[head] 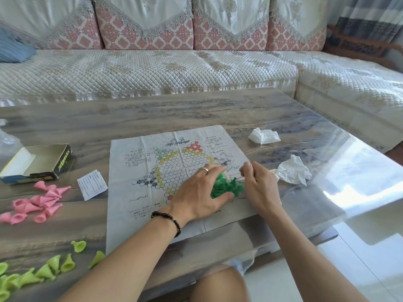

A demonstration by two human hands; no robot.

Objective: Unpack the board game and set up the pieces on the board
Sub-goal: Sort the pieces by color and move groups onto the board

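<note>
Both forearms extended; left hand point(199, 192) palm-down, fingers curled; right hand point(259, 188) pinching, fingers bent

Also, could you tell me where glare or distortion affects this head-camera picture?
Head view: window glare whitens the glossy table at right; wide-angle distortion bows the sofa; the board sheet and dark green pieces between the hands stay evenly lit and readable.

Nothing prints clearly enough to read: the paper game board point(174, 171) carries red and black Chinese characters too small to make out, the open box point(39, 164) has blurred yellow lettering along its sides, and the folded leaflet point(92, 184) shows only tiny illegible lines
</note>
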